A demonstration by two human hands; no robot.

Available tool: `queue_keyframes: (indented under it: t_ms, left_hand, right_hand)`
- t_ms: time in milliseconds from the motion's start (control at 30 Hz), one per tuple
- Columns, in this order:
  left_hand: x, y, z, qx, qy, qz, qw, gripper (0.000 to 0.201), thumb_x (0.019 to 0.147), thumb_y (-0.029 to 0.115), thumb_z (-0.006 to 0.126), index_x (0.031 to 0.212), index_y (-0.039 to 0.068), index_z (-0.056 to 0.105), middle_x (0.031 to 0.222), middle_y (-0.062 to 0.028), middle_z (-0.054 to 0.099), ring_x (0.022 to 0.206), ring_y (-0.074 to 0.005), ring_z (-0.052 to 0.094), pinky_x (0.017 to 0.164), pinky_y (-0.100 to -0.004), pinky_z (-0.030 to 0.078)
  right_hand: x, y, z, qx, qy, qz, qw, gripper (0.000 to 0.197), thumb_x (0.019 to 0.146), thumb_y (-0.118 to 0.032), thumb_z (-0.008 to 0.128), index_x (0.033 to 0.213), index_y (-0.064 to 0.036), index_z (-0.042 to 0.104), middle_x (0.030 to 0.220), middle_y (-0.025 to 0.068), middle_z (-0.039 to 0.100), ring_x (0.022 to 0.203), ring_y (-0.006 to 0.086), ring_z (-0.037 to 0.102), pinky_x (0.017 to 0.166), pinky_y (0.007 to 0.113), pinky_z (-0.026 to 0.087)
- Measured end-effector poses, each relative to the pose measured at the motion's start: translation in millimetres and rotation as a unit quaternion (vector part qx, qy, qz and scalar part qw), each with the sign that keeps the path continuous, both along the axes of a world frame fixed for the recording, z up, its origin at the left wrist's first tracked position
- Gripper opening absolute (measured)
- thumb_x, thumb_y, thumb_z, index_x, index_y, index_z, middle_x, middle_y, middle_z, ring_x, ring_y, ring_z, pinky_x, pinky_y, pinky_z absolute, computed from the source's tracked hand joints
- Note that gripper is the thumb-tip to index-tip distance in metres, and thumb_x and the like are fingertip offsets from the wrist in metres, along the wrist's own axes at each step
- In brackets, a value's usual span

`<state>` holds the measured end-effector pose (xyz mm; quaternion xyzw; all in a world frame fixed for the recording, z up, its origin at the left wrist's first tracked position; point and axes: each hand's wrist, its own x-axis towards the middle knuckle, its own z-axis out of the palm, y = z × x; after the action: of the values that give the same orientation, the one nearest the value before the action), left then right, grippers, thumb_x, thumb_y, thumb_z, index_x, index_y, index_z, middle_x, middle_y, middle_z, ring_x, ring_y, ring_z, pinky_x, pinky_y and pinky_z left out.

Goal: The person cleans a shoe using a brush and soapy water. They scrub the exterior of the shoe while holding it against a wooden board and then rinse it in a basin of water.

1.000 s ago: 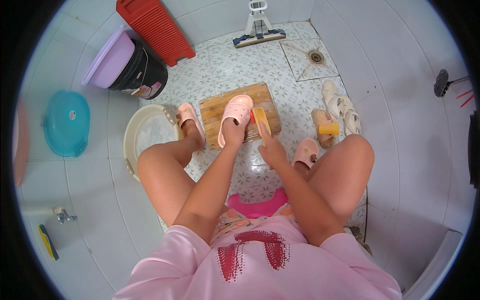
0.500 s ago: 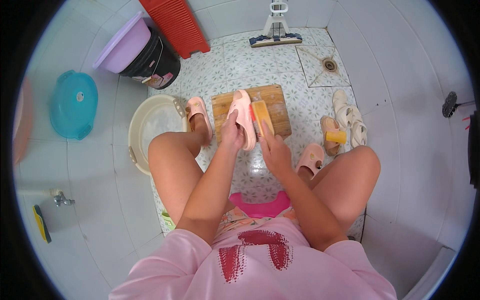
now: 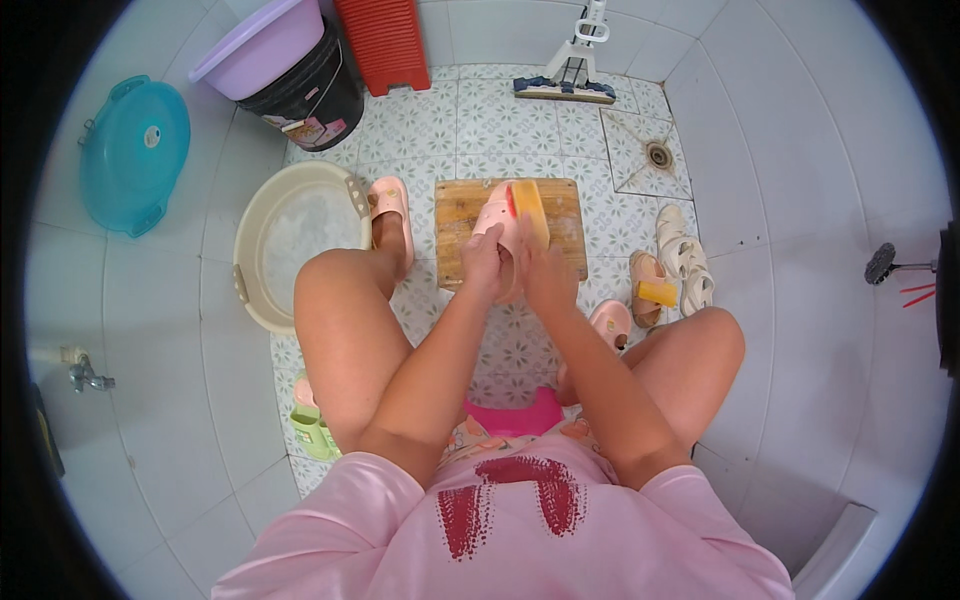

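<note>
A pale pink slipper [image 3: 491, 213] is in my left hand [image 3: 484, 262], toe pointing away from me. My fingers are wrapped round its near half and hide part of it. In my right hand [image 3: 547, 277], slightly blurred, is a yellow scrubbing brush [image 3: 532, 205] with red bristles. The bristles meet the slipper's right side near the toe. Both things are over a wooden block [image 3: 566, 215] that stands on the tiled floor between my feet.
Left of my leg is a cream basin [image 3: 248, 235] with cloudy water. Beige sandals [image 3: 684, 255], a tan shoe [image 3: 645, 275] and a yellow block [image 3: 658, 293] lie at the right. A mop [image 3: 565, 88], red stool [image 3: 385, 50] and black bucket [image 3: 318, 98] stand farther back.
The brush has moved from beside the slipper's middle toward its toe, now overlapping the edge. My right hand has come closer to my left. The whole view has shifted slightly.
</note>
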<state>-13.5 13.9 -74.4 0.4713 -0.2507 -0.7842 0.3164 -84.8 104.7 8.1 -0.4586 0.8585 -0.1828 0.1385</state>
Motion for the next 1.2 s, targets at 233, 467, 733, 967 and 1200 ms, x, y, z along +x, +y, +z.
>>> queue_keyframes:
  t_ms: [233, 467, 733, 967, 1200]
  left_hand:
    - [-10.0, 8.0, 34.8, 0.021, 0.113, 0.101, 0.988, 0.019, 0.087, 0.012, 0.058, 0.103, 0.000, 0.057, 0.094, -0.0087, 0.061, 0.082, -0.0167, 0.061, 0.070, -0.0288, 0.051]
    - [1.0, 2.3, 16.1, -0.034, -0.001, 0.057, 0.998, 0.018, 0.087, 0.013, 0.058, 0.093, -0.004, 0.059, 0.086, -0.0069, 0.062, 0.073, -0.0142, 0.059, 0.063, -0.0261, 0.048]
    - [1.4, 1.3, 24.2, 0.012, 0.025, 0.075, 0.997, 0.011, 0.084, 0.012, 0.060, 0.087, 0.002, 0.058, 0.081, -0.0066, 0.059, 0.071, -0.0157, 0.060, 0.061, -0.0271, 0.049]
    - [2.2, 0.2, 29.3, -0.014, -0.016, 0.069, 0.997, 0.018, 0.084, 0.014, 0.060, 0.089, -0.003, 0.060, 0.082, -0.0066, 0.059, 0.071, -0.0140, 0.057, 0.061, -0.0283, 0.047]
    - [7.7, -5.2, 21.6, -0.009, -0.060, 0.006, 0.998, 0.011, 0.084, 0.011, 0.058, 0.085, 0.000, 0.058, 0.081, -0.0052, 0.059, 0.069, -0.0135, 0.057, 0.060, -0.0279, 0.046]
  right_hand:
    - [9.6, 49.4, -6.6, -0.046, 0.003, 0.028, 0.999, 0.049, 0.092, -0.027, 0.049, 0.139, -0.0290, 0.039, 0.080, 0.0223, 0.055, 0.066, 0.0383, 0.059, 0.058, 0.049, 0.047]
    - [19.5, 31.9, 2.4, -0.013, 0.025, 0.025, 0.999, 0.049, 0.091, -0.024, 0.051, 0.139, -0.0263, 0.039, 0.075, 0.0196, 0.056, 0.063, 0.0366, 0.059, 0.053, 0.047, 0.047]
    - [-4.9, 17.8, 0.1, -0.088, 0.052, 0.015, 0.995, 0.049, 0.093, -0.028, 0.046, 0.141, -0.0297, 0.035, 0.076, 0.0192, 0.055, 0.066, 0.0389, 0.059, 0.058, 0.049, 0.048]
    - [35.3, 75.4, -10.4, -0.006, 0.056, 0.071, 0.996, 0.050, 0.089, -0.027, 0.054, 0.137, -0.0298, 0.042, 0.071, 0.0162, 0.051, 0.050, 0.0343, 0.056, 0.046, 0.045, 0.047]
    - [-5.6, 0.1, -2.1, -0.032, 0.084, 0.006, 0.996, 0.047, 0.092, -0.027, 0.049, 0.138, -0.0293, 0.040, 0.071, 0.0169, 0.053, 0.056, 0.0358, 0.058, 0.048, 0.046, 0.046]
